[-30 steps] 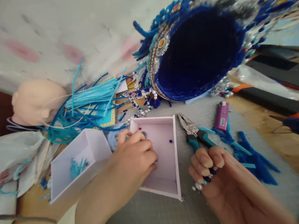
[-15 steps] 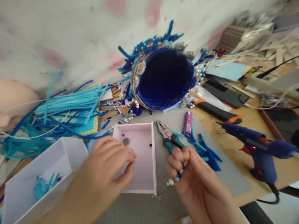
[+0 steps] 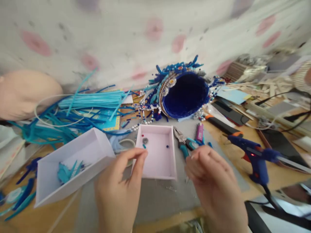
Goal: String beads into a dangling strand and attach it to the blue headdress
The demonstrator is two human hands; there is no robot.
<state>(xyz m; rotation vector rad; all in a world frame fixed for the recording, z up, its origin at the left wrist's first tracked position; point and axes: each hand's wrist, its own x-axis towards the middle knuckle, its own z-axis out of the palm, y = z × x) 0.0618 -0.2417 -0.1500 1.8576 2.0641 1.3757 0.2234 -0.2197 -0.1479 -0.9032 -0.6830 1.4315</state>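
Observation:
My left hand (image 3: 123,181) is closed in a pinch, thumb and forefinger together over the left part of a shallow pale pink box (image 3: 174,161). Whatever it may pinch is too small to make out. Inside the box, near those fingertips, lie a teal bead (image 3: 144,146), a round silver piece (image 3: 145,140), a red bead and a dark blue bead (image 3: 167,146). My right hand (image 3: 211,174) is curled closed to the right of the box. Its fingers now hide most of the bead strand seen in them half a second ago; a pale bit (image 3: 187,180) shows below.
Pliers (image 3: 182,142), a purple lighter (image 3: 199,132) and a glue gun (image 3: 259,155) lie to the right. Behind stands a blue beaded headdress (image 3: 161,89). At left are a white box (image 3: 73,197) with blue pieces and bundled turquoise pipe cleaners (image 3: 92,100).
The view has tilted up and shifted left. My left hand has turned and drawn its fingertips together in a pinch. My right hand has rolled over, covering the bead strand.

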